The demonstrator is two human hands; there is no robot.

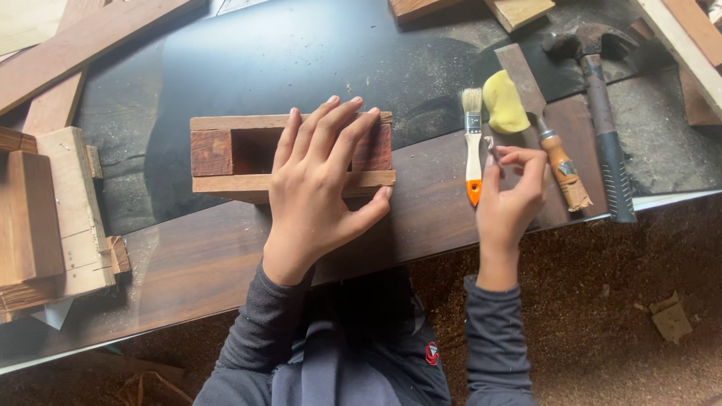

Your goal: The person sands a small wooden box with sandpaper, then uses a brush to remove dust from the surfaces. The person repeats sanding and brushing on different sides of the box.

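My left hand (320,184) lies flat, fingers spread, on top of a small open wooden box frame (226,154) that rests on the dark workbench. My right hand (511,199) is raised just right of the frame, its fingertips pinched on a small thin metal piece, likely a nail (493,153). A small paintbrush (472,146) with a white and orange handle lies right beside that hand. A chisel (560,162) with a wooden handle lies just beyond the fingers.
A yellow sponge (504,101) sits behind the brush. A hammer (602,120) lies at the right. Wooden blocks (53,218) are stacked at the left, planks (83,45) at the back left, offcuts (519,11) at the back. Sawdust covers the floor (602,316).
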